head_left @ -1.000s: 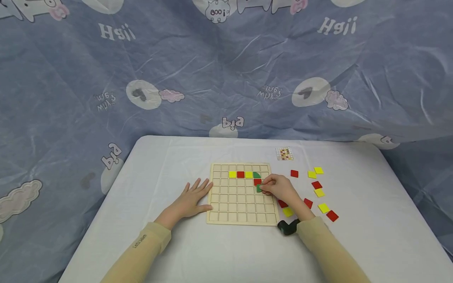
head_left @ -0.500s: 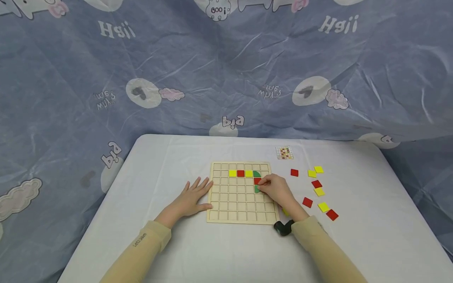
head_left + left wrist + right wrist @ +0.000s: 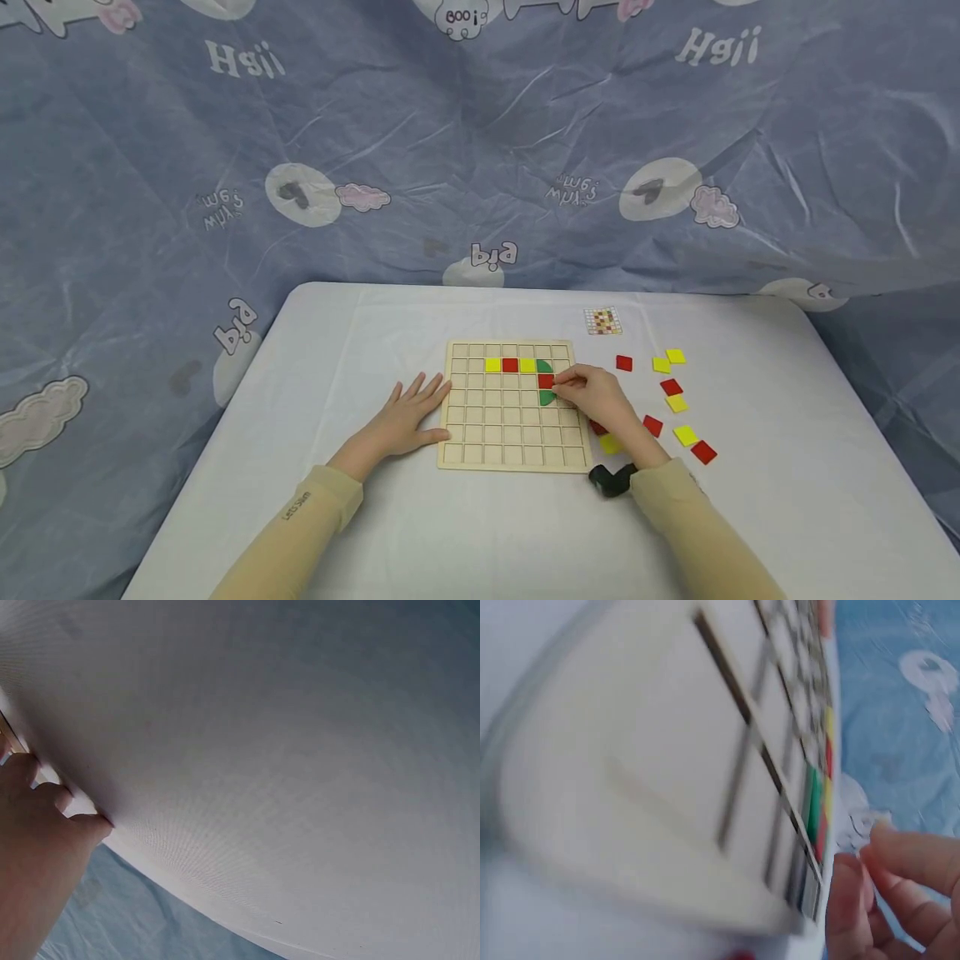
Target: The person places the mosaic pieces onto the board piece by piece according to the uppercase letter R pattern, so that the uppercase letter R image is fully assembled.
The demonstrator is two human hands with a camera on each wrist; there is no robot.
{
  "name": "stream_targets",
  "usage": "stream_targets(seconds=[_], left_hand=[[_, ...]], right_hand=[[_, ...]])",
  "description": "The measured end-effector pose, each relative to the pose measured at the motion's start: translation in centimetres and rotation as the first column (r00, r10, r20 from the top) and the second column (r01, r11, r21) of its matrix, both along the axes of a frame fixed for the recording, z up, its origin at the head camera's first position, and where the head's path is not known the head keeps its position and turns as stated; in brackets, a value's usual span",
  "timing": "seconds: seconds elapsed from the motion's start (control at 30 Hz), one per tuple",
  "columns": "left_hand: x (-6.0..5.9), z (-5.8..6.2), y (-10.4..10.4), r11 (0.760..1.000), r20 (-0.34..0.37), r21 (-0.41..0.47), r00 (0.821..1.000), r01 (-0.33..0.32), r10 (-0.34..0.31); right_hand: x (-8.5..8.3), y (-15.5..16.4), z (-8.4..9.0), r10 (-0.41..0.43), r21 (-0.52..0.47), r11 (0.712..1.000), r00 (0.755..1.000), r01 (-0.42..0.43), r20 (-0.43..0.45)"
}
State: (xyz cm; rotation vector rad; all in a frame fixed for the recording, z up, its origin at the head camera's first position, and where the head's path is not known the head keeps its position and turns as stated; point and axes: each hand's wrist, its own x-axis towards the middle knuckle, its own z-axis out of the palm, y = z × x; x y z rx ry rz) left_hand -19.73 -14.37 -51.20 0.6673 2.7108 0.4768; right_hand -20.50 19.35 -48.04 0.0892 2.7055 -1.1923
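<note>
A wooden grid board [image 3: 492, 433] lies on the white table. In its second row from the top are a yellow tile [image 3: 492, 365], a red tile [image 3: 510, 365], another yellow tile [image 3: 528, 365] and a green quarter-round tile [image 3: 543, 366]. Below that green one sit a red tile [image 3: 545, 381] and a second green quarter-round tile [image 3: 546, 398]. My left hand [image 3: 402, 423] is spread flat, fingertips and thumb at the board's left edge. Over the board's right side, my right hand [image 3: 597, 400] has loosely bent fingers beside the red and lower green tiles; no tile shows between its fingers [image 3: 847, 896].
Several loose red and yellow tiles are scattered right of the board, among them a red tile [image 3: 624, 363] and a yellow tile [image 3: 686, 436]. A small pattern card [image 3: 603, 321] lies behind them. A black device [image 3: 611, 481] is at my right wrist; a patterned curtain [image 3: 480, 167] hangs behind.
The lower green tile, first under my right fingers, now lies in its square below the red one. My right hand has drawn back slightly rightward. The left hand stays put.
</note>
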Motion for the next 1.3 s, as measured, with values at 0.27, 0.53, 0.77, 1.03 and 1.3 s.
stream_targets(seconds=[0.27,0.53,0.77,1.03,1.3], left_hand=[[-0.1,0.0,0.0,1.000,-0.006,0.003,1.000,0.004,-0.004],[-0.2,0.0,0.0,1.000,-0.004,-0.019,1.000,0.005,-0.005],[-0.1,0.1,0.1,1.000,0.000,-0.014,1.000,0.009,-0.009],[0.0,0.1,0.0,1.000,-0.003,-0.004,1.000,0.007,-0.007],[0.1,0.1,0.0,1.000,-0.004,-0.002,1.000,0.009,-0.009]], right_hand=[[1.3,4.4,1.0,0.053,0.021,0.998,0.999,-0.053,-0.004],[4.2,6.7,0.1,0.155,0.063,0.986,0.988,-0.155,0.002],[5.8,7.1,-1.1,0.243,0.123,0.964,0.968,-0.235,-0.062],[6.2,6.5,-0.8,0.299,0.225,0.933,0.953,-0.281,-0.051],[5.9,6.4,-0.7,0.218,0.219,0.950,0.975,-0.222,0.041]])
